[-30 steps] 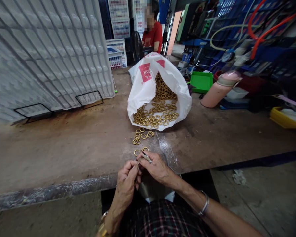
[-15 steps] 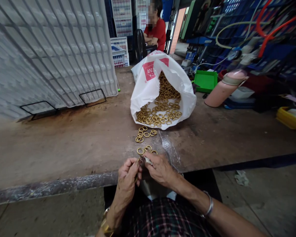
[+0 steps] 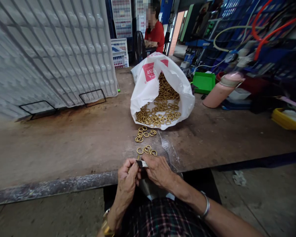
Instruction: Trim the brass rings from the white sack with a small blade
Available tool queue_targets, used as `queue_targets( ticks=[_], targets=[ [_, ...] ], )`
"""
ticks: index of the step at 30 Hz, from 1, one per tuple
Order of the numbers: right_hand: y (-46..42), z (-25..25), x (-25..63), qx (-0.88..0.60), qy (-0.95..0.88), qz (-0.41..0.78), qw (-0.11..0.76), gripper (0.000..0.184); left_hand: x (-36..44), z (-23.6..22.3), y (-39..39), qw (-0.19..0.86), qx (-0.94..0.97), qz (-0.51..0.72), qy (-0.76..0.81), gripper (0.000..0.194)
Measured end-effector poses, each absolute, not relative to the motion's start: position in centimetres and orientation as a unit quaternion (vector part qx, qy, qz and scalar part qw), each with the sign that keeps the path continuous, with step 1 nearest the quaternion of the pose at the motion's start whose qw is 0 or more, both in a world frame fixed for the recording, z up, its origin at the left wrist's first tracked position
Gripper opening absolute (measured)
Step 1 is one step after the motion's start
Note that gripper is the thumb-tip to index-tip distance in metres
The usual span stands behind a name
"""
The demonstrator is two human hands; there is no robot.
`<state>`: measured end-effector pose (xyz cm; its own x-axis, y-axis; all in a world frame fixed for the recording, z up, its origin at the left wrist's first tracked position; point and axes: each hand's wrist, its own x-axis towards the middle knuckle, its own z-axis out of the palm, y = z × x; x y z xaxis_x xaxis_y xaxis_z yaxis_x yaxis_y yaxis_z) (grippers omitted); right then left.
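Observation:
Near the table's front edge, my left hand [image 3: 128,176] is closed, pinching a brass-coloured ring [image 3: 138,157] that is mostly hidden by the fingers. My right hand [image 3: 160,171] is wrapped round a small tool with a pale handle and a dark flat blade [image 3: 139,163]. The blade lies against the left fingertips. Just beyond the hands are several loose metal rings [image 3: 147,149], with another small group [image 3: 139,135] farther back. Many more rings fill the open white plastic bag [image 3: 144,93], which lies with its mouth toward me.
White ribbed panels [image 3: 71,49] stand on the left beside black wire stands [image 3: 92,98]. To the right are a green tray [image 3: 204,82], a pink bottle [image 3: 220,92] and a yellow tray [image 3: 286,119]. A person in a red shirt [image 3: 158,36] sits behind a fan [image 3: 139,46].
The tool in my right hand has turned, so its dark blade now shows broad side up across the left fingertips. Both hands stay in nearly the same place.

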<state>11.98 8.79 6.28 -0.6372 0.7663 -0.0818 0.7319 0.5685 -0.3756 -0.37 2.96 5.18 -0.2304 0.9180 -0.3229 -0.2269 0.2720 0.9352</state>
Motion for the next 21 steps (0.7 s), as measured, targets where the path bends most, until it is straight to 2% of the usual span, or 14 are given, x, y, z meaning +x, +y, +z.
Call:
queue_targets(
  ticks=[6, 12, 16, 21],
  targets=[
    [10.1, 7.2, 11.6, -0.458, -0.873, 0.166, 0.015, 0.027, -0.6, 5.7, 1.9, 0.577, 0.284, 0.543, 0.54, 0.028],
    [14.6, 6.0, 11.9, -0.505, -0.852, 0.112, 0.085, 0.025, -0.2, 6.3, 1.6, 0.654, 0.214, 0.565, 0.456, 0.028],
    [16.8, 5.1, 11.0, -0.496, -0.849, 0.12, 0.139, 0.022, -0.7, 5.9, 2.2, 0.674, 0.134, 0.592, 0.422, 0.028],
    [17.5, 4.6, 9.6, -0.488, -0.849, 0.149, 0.135, 0.023, -1.4, 5.5, 2.5, 0.689, 0.084, 0.604, 0.39, 0.025]
  ],
)
